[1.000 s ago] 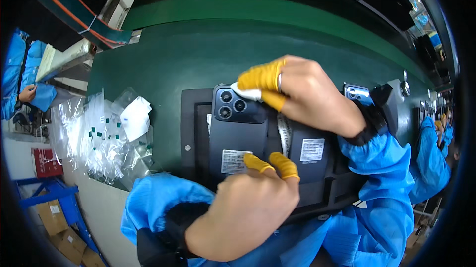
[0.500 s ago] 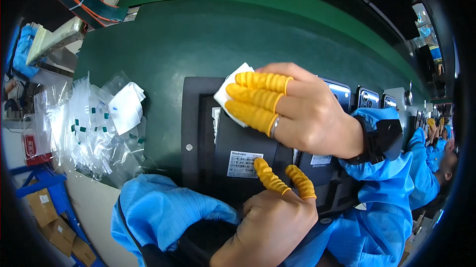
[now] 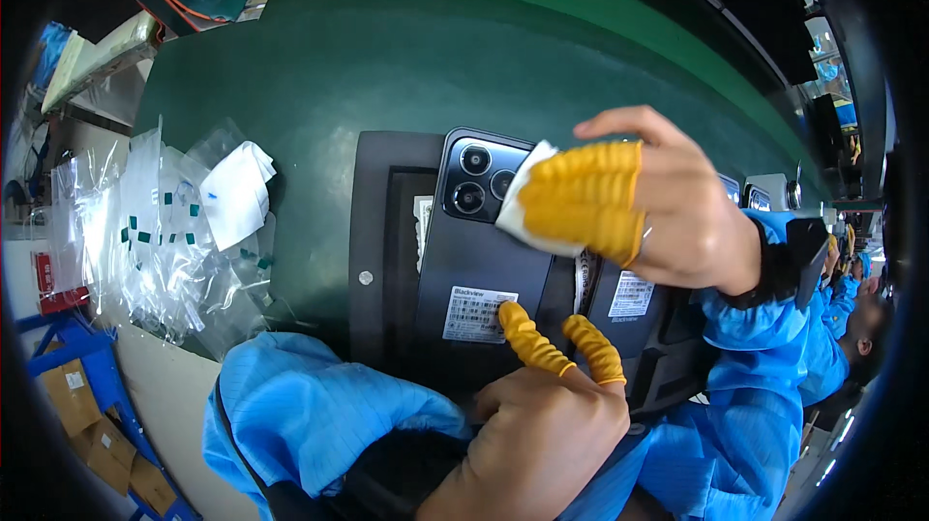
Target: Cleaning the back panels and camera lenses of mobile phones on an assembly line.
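Note:
A dark grey smartphone (image 3: 488,279) lies back up in a black foam-lined tray (image 3: 375,313), with its camera lenses at the far end and a white label (image 3: 478,314) lower down. My right hand (image 3: 668,202), three of its fingers in yellow ribbed finger cots, presses a folded white wiping cloth (image 3: 523,204) on the right side of the camera block. One yellow-covered finger of my left hand (image 3: 552,419) rests on the label; another stretches out to its right. They grip nothing that I can see. A second labelled smartphone (image 3: 612,313) lies beside the first, partly under my right hand.
Clear plastic bags (image 3: 174,260) with small green tabs are heaped at the left, a white cloth (image 3: 239,196) on them. More smartphones (image 3: 758,199) stand to the right on the green table (image 3: 319,57). Cardboard boxes (image 3: 111,453) sit in a blue rack at lower left. Another person is at far right.
My right hand has slid the cloth rightward across the phone's top, uncovering the camera lenses. My left hand stays at the label.

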Demonstrator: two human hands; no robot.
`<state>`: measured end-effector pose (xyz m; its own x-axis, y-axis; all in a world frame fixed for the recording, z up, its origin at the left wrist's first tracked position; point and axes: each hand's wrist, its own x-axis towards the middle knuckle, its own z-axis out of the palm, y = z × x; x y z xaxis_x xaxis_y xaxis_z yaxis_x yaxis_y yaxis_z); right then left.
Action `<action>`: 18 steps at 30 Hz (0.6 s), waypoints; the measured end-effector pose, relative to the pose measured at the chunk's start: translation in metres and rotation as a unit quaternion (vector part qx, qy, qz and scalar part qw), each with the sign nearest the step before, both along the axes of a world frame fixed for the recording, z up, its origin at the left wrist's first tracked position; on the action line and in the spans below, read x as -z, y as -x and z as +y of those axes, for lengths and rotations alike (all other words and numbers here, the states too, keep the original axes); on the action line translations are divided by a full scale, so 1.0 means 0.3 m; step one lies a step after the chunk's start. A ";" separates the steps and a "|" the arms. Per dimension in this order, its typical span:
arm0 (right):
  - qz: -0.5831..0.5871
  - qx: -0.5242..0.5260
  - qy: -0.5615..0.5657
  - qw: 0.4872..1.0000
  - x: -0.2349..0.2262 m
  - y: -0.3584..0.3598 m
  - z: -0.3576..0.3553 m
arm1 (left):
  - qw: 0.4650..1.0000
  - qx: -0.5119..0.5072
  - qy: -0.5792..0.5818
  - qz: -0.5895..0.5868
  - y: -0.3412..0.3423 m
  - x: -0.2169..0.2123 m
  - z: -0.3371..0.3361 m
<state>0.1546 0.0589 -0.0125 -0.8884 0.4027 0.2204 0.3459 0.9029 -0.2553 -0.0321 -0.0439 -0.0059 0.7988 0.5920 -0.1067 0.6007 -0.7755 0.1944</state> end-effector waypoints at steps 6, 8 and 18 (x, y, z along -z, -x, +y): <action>0.119 0.082 -0.087 0.986 0.061 0.092 0.047 | 1.000 0.006 -0.001 -0.019 0.003 0.006 0.003; 0.103 0.068 -0.072 0.990 0.092 0.120 0.023 | 1.000 0.005 0.008 -0.003 0.003 -0.006 -0.005; 0.044 -0.026 -0.011 0.999 0.006 0.044 0.008 | 0.998 -0.007 -0.057 0.012 0.003 -0.011 0.008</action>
